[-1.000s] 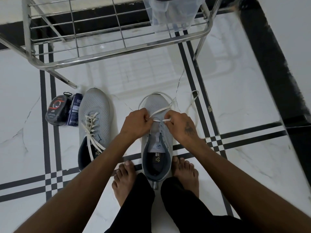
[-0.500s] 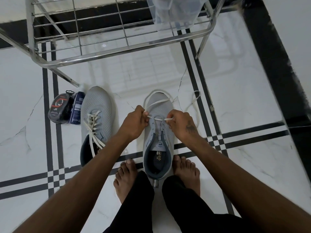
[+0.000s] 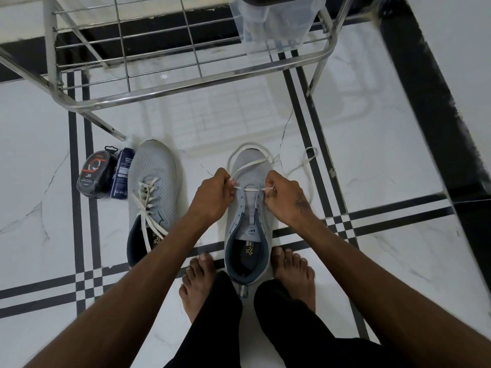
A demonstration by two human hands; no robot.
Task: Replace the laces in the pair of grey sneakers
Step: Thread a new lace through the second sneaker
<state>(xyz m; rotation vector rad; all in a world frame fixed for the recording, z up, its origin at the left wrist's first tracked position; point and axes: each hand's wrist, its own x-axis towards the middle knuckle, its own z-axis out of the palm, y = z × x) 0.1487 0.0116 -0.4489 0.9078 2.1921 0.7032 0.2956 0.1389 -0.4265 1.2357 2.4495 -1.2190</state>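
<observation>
While the grey sneaker between the person's bare feet stands with its toe pointing away, both hands work at its front eyelets. It has a light mesh upper, a dark lining and rows of small dark eyelets that are nearly all bare; a single white lace crosses as one short bar at the eyelets nearest the toe. The left hand has its fingers curled and pinches the lace on the left edge of this sneaker; the right hand is curled the same way and pinches the lace on the right edge. From the hands the loose lace arcs round the toe, and one end trails over the floor to the right of the sneaker, ending in a small loop.

There are two sneakers. The second sneaker lies to the left of the first, apart from it, toe pointing the same way, with a pale lace threaded loosely through its eyelets. Two dark packages sit further left, touching each other: a tall can just beside the second sneaker and a rounded pack beyond it. A steel wire rack stands beyond the sneaker's toe, with one clear plastic box on it.
</observation>
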